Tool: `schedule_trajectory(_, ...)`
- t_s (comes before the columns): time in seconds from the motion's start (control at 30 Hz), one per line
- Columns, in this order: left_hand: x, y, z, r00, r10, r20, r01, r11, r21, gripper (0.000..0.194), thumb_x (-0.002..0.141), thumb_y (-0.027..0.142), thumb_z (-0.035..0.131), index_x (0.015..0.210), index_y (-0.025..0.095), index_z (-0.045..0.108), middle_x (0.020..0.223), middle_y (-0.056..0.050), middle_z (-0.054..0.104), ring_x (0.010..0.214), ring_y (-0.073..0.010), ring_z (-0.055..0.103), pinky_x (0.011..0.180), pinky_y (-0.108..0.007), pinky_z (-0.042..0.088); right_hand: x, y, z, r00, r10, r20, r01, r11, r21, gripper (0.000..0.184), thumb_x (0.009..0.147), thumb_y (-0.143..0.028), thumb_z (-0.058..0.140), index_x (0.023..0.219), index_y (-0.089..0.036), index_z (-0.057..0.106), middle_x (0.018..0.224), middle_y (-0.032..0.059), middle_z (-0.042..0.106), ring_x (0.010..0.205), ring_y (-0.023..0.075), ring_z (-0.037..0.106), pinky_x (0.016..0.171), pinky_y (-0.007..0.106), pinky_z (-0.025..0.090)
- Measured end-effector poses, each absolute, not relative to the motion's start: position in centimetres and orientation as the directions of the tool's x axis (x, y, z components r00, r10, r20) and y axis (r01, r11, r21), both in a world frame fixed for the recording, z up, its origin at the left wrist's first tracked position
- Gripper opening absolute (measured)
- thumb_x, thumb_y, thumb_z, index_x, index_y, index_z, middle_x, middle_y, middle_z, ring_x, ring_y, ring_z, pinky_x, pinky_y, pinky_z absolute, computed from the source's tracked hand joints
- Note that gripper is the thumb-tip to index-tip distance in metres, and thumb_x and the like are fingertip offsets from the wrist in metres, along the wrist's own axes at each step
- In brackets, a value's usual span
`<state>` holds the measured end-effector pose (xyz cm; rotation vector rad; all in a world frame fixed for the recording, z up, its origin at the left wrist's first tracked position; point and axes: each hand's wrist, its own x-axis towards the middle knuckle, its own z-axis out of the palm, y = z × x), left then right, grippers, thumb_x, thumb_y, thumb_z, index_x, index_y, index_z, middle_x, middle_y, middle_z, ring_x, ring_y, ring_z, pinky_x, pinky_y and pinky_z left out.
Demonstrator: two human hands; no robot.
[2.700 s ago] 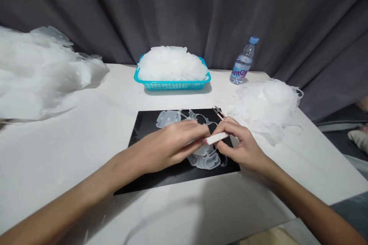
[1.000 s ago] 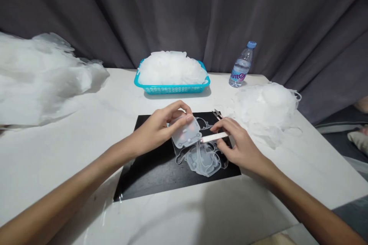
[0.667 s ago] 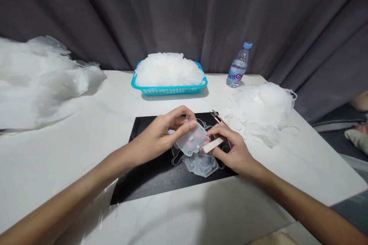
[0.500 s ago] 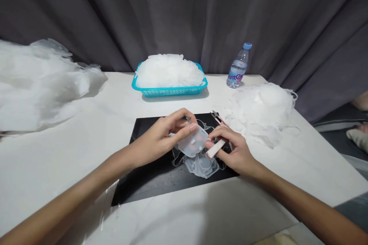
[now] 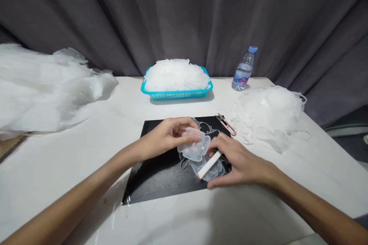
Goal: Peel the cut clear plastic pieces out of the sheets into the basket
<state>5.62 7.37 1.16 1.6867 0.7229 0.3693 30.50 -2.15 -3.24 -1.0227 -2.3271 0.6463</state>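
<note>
My left hand [image 5: 168, 138] is closed on a flat, translucent plastic-like piece [image 5: 195, 151] with slots and small holes, pinched between thumb and fingers. Just right of it is my right hand [image 5: 240, 160], thumb spread away and fingers curled. A narrow white stick [image 5: 209, 165] with a reddish tip lies along those curled fingers, pointing down and left. Beneath both hands, clear loopy offcuts [image 5: 221, 170] are heaped on a black mat [image 5: 158, 183]. Pink-handled thread snips [image 5: 227, 124] rest at the mat's far right corner, blades pointing away.
At the back stands a blue basket [image 5: 181, 94] heaped with translucent pieces. A water bottle [image 5: 243, 71] is to its right, near a pile of clear scraps [image 5: 264, 115]. A large whitish plastic heap [image 5: 43, 88] covers the left of the white table [image 5: 120, 115]. Behind hangs a grey curtain [image 5: 172, 15].
The right thumb has opened away from the piece, and the white stick's tip has swung down and left. The left hand keeps the piece, now turned slightly. The view has shifted a little.
</note>
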Motion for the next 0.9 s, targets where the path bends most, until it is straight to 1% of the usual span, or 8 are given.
schedule_trajectory(0.13,4.6,8.2,2.0,0.792,0.584,-0.177,0.3,-0.119,0.947,0.029,0.098,0.046,0.071,0.104,0.017,0.071,0.08,-0.001,0.071,0.066,-0.0127,0.058,0.06,-0.022,0.044,30.0,-2.9,-3.1,-0.749,0.603,0.275,0.498,0.786,-0.367,0.028,0.102,-0.042,0.068,0.114,-0.018,0.067,0.096,0.006,0.07,0.09,0.0234,0.059,0.082,0.036,0.049)
schedule_trajectory(0.27,3.7,8.6,3.2,0.802,0.549,-0.236,0.341,-0.096,0.935,0.033,0.1,0.05,0.066,0.101,0.017,0.072,0.083,-0.001,0.067,0.07,-0.0132,0.057,0.061,-0.022,0.045,29.8,-3.3,-3.2,-0.755,0.582,0.304,0.506,0.81,-0.297,0.012,0.105,-0.021,0.056,0.099,-0.019,0.067,0.084,0.0046,0.068,0.081,0.022,0.055,0.074,0.035,0.045)
schedule_trajectory(0.33,3.4,8.6,3.5,0.789,0.545,-0.283,0.34,-0.004,0.94,0.035,0.101,0.052,0.064,0.099,0.018,0.069,0.087,-0.001,0.067,0.073,-0.0142,0.06,0.064,-0.023,0.049,29.8,-3.5,-3.2,-0.728,0.607,0.319,0.507,0.789,-0.346,0.011,0.103,-0.019,0.055,0.095,-0.02,0.062,0.083,0.0041,0.067,0.078,0.0206,0.054,0.071,0.034,0.044)
schedule_trajectory(0.43,3.1,8.7,3.6,0.772,0.547,-0.325,0.326,0.098,0.94,0.037,0.101,0.055,0.063,0.097,0.018,0.067,0.09,-0.002,0.066,0.075,-0.0145,0.063,0.068,-0.025,0.053,29.8,-3.8,-3.3,-0.593,0.727,0.347,0.463,0.66,-0.591,0.008,0.102,-0.02,0.055,0.094,-0.022,0.054,0.087,0.0021,0.066,0.075,0.017,0.056,0.069,0.03,0.045)
schedule_trajectory(0.53,2.6,9.1,3.7,0.751,0.583,-0.31,0.309,0.104,0.945,0.039,0.1,0.057,0.065,0.102,0.018,0.068,0.092,-0.003,0.067,0.077,-0.0145,0.063,0.069,-0.025,0.054,29.8,-3.5,-3.7,-0.304,0.912,0.276,0.361,0.378,-0.853,0.011,0.105,-0.029,0.05,0.095,-0.024,0.05,0.076,-0.0031,0.06,0.062,0.0137,0.054,0.057,0.025,0.042)
schedule_trajectory(0.6,2.3,9.4,4.0,0.735,0.603,-0.312,0.327,0.088,0.941,0.041,0.098,0.059,0.066,0.104,0.018,0.069,0.092,-0.003,0.067,0.077,-0.0146,0.063,0.068,-0.025,0.053,30.0,-2.9,-4.0,-0.162,0.979,0.125,0.313,0.171,-0.934,0.017,0.106,-0.035,0.048,0.093,-0.025,0.049,0.066,-0.0053,0.059,0.057,0.0142,0.055,0.054,0.025,0.041)
schedule_trajectory(0.73,1.9,9.8,4.3,0.703,0.619,-0.35,0.389,0.077,0.918,0.041,0.096,0.059,0.068,0.103,0.019,0.069,0.089,-0.003,0.068,0.075,-0.0141,0.062,0.066,-0.023,0.051,31.1,-1.5,-4.4,-0.215,0.971,-0.102,0.42,-0.002,-0.907,0.012,0.099,-0.031,0.059,0.091,-0.023,0.058,0.064,-0.0024,0.073,0.065,0.0193,0.07,0.069,0.031,0.051)
schedule_trajectory(0.9,1.8,10.1,3.3,0.699,0.607,-0.378,0.375,0.139,0.917,0.047,0.096,0.064,0.066,0.111,0.019,0.068,0.098,-0.008,0.075,0.082,-0.0187,0.069,0.071,-0.027,0.054,32.0,-0.9,-4.7,-0.212,0.975,-0.071,0.623,0.079,-0.779,0.003,0.091,-0.023,0.066,0.09,-0.025,0.067,0.066,-0.0042,0.075,0.063,0.0191,0.071,0.065,0.029,0.047)
